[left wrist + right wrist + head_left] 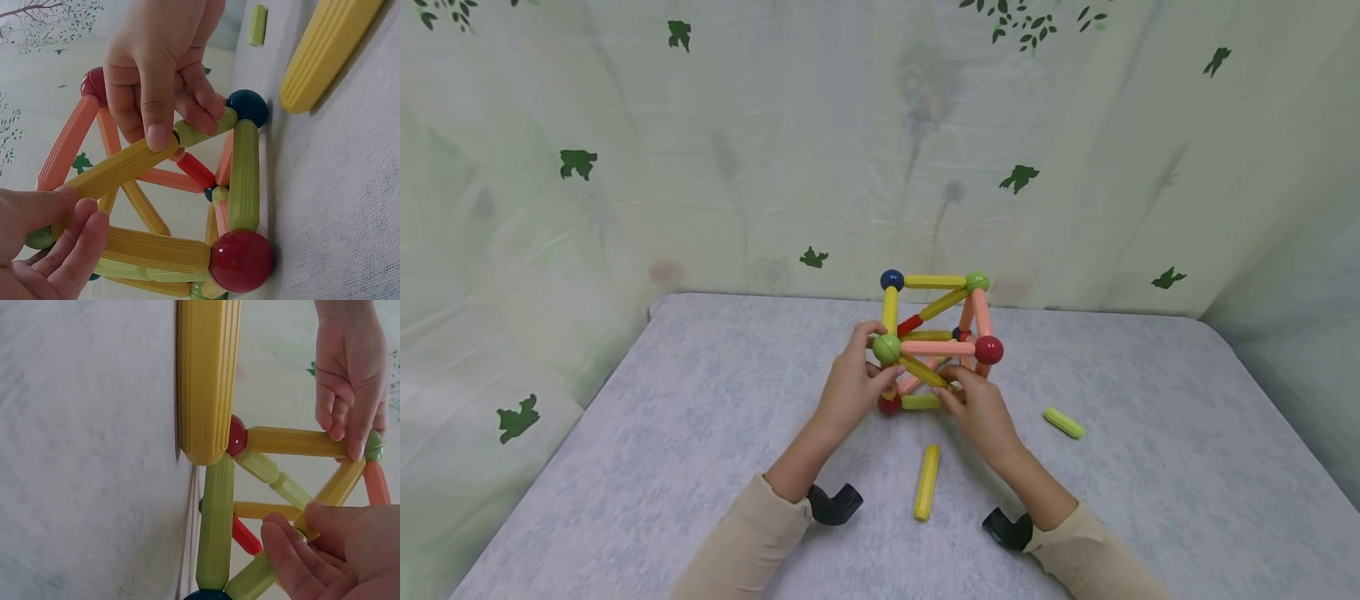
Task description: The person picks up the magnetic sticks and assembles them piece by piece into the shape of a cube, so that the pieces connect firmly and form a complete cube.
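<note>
grip: green ball (886,348) pinched by left hand (850,387), diagonal yellow rod (922,372) by right hand (979,412) | risk: frame (936,342) could be collapsed toward 6 o'clock if squeezed

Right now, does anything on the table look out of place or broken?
Nothing looks damaged. Two sticks lie loose on the table, apart from the stick-and-ball frame: a yellow stick between the forearms and a lime stick off to the right. Both hands hold the frame's diagonal yellow stick.

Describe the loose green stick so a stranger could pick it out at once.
On the grey table, look right of the ball-and-stick frame that both hands hold. The green stick lies alone there, flat and slanted. The other loose stick, between the forearms, is yellow and longer.
</note>
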Demonstrator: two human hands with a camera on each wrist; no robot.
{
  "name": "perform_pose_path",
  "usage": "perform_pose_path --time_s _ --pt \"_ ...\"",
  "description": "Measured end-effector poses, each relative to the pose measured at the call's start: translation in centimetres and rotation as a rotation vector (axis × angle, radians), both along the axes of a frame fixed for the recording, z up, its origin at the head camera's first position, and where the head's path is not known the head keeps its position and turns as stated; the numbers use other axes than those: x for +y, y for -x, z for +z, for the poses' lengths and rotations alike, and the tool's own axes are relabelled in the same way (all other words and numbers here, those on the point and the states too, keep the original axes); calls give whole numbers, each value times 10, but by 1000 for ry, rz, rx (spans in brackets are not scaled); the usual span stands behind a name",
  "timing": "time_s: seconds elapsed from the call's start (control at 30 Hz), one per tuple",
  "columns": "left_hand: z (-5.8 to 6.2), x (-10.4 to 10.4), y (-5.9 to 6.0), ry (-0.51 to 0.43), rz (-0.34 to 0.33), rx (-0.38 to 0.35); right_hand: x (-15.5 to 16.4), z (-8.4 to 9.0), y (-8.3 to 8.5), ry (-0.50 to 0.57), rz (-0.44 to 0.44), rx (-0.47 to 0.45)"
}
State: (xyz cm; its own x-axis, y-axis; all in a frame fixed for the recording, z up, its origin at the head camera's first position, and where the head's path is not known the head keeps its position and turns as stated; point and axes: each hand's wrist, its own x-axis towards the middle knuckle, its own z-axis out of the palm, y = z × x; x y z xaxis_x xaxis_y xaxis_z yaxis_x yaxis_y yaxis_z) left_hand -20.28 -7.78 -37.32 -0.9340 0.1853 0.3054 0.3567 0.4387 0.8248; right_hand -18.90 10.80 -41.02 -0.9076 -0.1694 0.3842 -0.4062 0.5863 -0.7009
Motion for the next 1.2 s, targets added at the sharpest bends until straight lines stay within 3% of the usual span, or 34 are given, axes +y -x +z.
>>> perform_pose_path --time_s 0.23,0.37,0.57,0.63,0.73,0.9,1.07,1.2 --pt "-3 0 -1 6 -3 63 0 -1 -1 21 -10 -7" --pt "-4 -2 -5 31 7 59 5 2 -7 -11 8 42" --pt "-13 -7 -24 116 36 -78 37 6 -24 -78 68 182" --pt "-18 -8 -31 204 10 -127 52 6 -29 -122 58 219" --pt "-25 -5 -41 341 -81 -197 74 5 -32 -208 7 239" --pt "-33 9 -54 510 -243 -317 109 -1 -31 -293 -80 143" --pt "-41 23 -60 656 -338 -309 133 -9 -25 -356 -114 -91" --pt "-45 28 -61 749 -369 -284 141 -16 -21 -425 -110 -253"
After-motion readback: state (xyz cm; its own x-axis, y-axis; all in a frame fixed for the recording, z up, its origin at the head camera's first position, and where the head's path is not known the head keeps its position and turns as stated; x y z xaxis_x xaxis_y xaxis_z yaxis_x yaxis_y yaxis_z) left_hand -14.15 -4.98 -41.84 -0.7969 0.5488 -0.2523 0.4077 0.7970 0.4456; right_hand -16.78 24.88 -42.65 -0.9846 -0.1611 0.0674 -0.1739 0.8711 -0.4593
